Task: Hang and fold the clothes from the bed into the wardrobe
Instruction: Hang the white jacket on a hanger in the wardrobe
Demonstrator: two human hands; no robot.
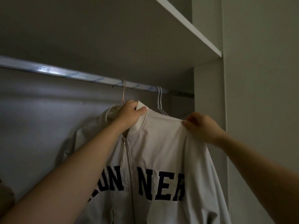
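high inside the wardrobe, from the head camera, a cream zip jacket with dark block letters across its chest hangs on a pink hanger. the hanger's hook sits over the metal rail beneath the white shelf. two white hangers hang bare on the same rail just to the right; whether they touch the jacket's shoulder i cannot tell.

the left hand grips the collar at the neck, fingers curled behind it and thumb pressed on the front. this is most likely to steady the hanger and keep the neck centred on it. the right hand pinches the cloth at the right shoulder between thumb and fingers, apparently drawing it out over the hanger's arm so it lies flat rather than sagging. the zip is drawn up to just below the collar, which should help stop the jacket sliding off.

i judge this hanging step nearly done: smooth the shoulders, then let go.
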